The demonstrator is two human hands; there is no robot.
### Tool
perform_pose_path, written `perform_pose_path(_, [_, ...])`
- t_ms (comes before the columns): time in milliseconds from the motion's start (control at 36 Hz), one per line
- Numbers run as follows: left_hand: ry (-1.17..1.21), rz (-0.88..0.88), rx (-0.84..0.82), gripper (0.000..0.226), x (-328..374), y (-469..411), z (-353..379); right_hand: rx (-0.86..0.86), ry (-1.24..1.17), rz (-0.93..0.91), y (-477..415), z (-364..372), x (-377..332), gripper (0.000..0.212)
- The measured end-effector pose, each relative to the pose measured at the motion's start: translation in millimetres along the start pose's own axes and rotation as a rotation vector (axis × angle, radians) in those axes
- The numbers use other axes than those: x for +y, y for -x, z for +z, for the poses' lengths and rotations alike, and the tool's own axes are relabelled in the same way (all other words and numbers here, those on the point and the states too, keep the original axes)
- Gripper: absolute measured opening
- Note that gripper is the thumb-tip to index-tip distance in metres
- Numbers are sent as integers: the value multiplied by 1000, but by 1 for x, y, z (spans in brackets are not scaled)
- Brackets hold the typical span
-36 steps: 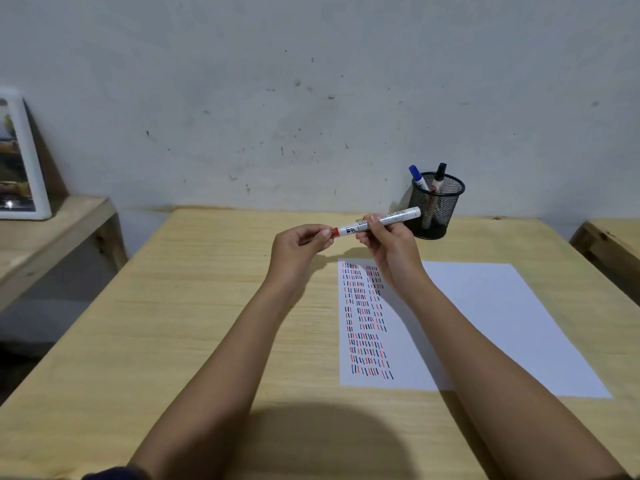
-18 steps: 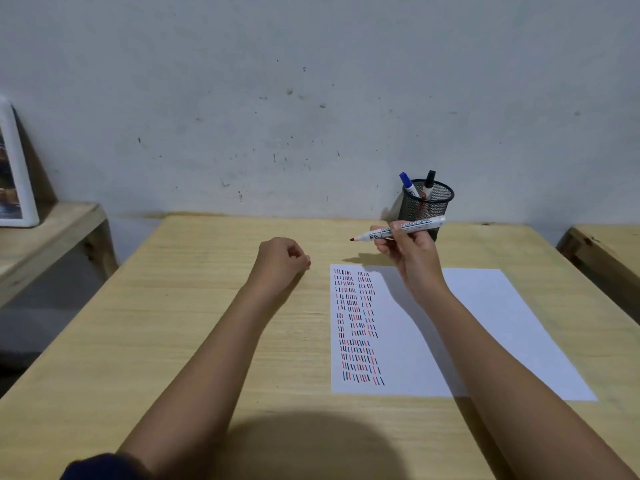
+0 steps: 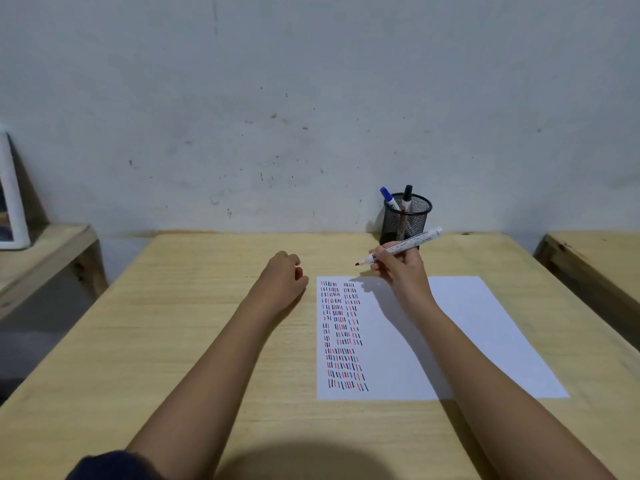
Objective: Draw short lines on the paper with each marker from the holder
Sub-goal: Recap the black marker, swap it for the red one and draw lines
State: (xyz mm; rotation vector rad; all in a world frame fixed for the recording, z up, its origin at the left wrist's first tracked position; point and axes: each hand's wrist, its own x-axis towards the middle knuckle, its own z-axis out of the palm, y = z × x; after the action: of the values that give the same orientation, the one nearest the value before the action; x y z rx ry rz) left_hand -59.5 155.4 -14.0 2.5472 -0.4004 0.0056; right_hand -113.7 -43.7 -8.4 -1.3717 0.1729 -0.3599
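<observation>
While mesh holder (image 3: 405, 223) keeps two markers (image 3: 389, 199); right hand (image 3: 401, 268) grips one.

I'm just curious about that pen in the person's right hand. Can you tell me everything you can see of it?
The marker is a slim white barrel with dark print along its side, which is too small to read, and a bare red tip, uncapped. The right hand grips it near the front. It is tilted, with the tip down and to the left above the top of the paper, apparently not touching it, and the rear end toward the mesh holder.
</observation>
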Motion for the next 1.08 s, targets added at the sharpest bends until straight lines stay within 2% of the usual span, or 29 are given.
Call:
perform_pose_path(56, [15,12,55,49,-3,10,2,-1,-7,-14,4,-2,5,17])
perform_pose_path(83, [3,33,45,51,4,43,12,13,13,16,37,-15,11,19])
perform_pose_path(194, [43,130,93,45,2,87,25,68,117,0,65,-21,15,29])
perform_pose_path(278, [87,231,-51,62,1,89,25,96,194,-25,62,-13,4,26])
perform_pose_path(333, [24,302,-137,69,2,92,27,113,213,-44,61,-9,3,20])
perform_pose_path(472, [-212,258,-200,72,8,86,29,137,170,-28,66,0,-2,12])
perform_pose_path(528, [-222,252,-205,71,10,84,28,125,102,-8,67,0,-5,12])
perform_pose_path(722, [-230,248,-204,71,9,87,30,60,240,-19,66,-1,0,14])
perform_pose_path(1083, [-207,243,-216,71,10,87,29,56,392,-56,55,-2,8,17])
